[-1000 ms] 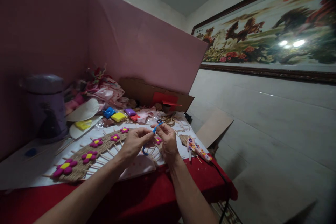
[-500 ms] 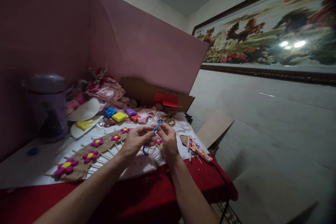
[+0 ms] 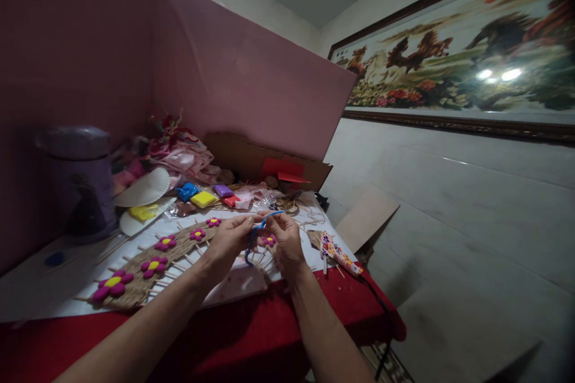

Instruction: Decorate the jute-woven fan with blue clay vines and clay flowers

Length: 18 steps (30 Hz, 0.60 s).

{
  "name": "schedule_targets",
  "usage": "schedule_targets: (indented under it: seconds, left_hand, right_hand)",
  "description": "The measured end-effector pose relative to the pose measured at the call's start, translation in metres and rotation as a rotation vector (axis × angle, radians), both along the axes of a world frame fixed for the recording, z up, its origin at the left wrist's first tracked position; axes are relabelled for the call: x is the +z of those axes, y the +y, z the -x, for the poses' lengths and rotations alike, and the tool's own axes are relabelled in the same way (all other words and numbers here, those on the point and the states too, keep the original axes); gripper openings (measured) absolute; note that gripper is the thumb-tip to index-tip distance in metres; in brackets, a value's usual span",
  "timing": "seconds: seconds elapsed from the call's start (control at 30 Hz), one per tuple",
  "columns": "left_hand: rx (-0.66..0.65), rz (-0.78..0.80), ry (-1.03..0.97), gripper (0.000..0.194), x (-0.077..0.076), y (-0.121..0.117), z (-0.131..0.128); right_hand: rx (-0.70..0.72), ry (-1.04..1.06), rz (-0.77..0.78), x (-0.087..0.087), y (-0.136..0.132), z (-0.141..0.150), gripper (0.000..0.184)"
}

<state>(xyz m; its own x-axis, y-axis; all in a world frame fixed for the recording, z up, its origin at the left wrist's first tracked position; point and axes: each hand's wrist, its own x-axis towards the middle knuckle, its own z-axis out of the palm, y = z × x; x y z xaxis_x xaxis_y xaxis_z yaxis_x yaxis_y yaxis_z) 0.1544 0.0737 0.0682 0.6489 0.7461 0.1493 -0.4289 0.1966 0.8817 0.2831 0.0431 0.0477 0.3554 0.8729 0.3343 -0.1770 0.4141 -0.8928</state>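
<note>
A thin blue strand, seemingly modelling clay (image 3: 248,256), runs between my hands above the table; one end sticks out past my right fingers and the other hangs in a curve below. My left hand (image 3: 231,243) is closed, its thumb and fingertips pinching the strand. Fingers of my right hand (image 3: 286,242) pinch it farther along. Under and left of my hands lies a curved woven twine piece (image 3: 179,244) on wooden sticks, bearing several magenta flowers (image 3: 154,266) with yellow centres. Part of that piece is hidden behind my hands.
Coloured clay packets (image 3: 203,198) and paper plates (image 3: 146,188) lie at the back. A purple canister (image 3: 81,185) stands left. A flower-patterned glue gun (image 3: 339,254) with a cord rests near the right edge. A blue lump (image 3: 55,259) sits on the left.
The blue strand has shifted between my fingers: more of it sticks out to the right and more shows between my hands. My hands have moved only slightly.
</note>
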Motion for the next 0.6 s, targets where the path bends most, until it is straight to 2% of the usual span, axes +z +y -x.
schedule_targets:
  seconds: [0.13, 0.33, 0.6]
  left_hand:
    - [-0.010, 0.010, -0.044, 0.037, -0.0015, 0.0009, 0.0006]
    - [0.016, -0.012, 0.021, 0.036, -0.0070, 0.0035, -0.0007]
    - [0.031, 0.012, 0.086, 0.033, -0.0018, 0.0000, -0.0018]
  right_hand:
    - [-0.009, 0.084, -0.021, 0.0014, 0.0000, 0.0017, 0.031]
    - [-0.044, 0.053, -0.013, 0.0032, -0.0008, 0.0043, 0.031]
    - [-0.109, 0.062, -0.018, 0.0035, -0.0010, 0.0088, 0.031]
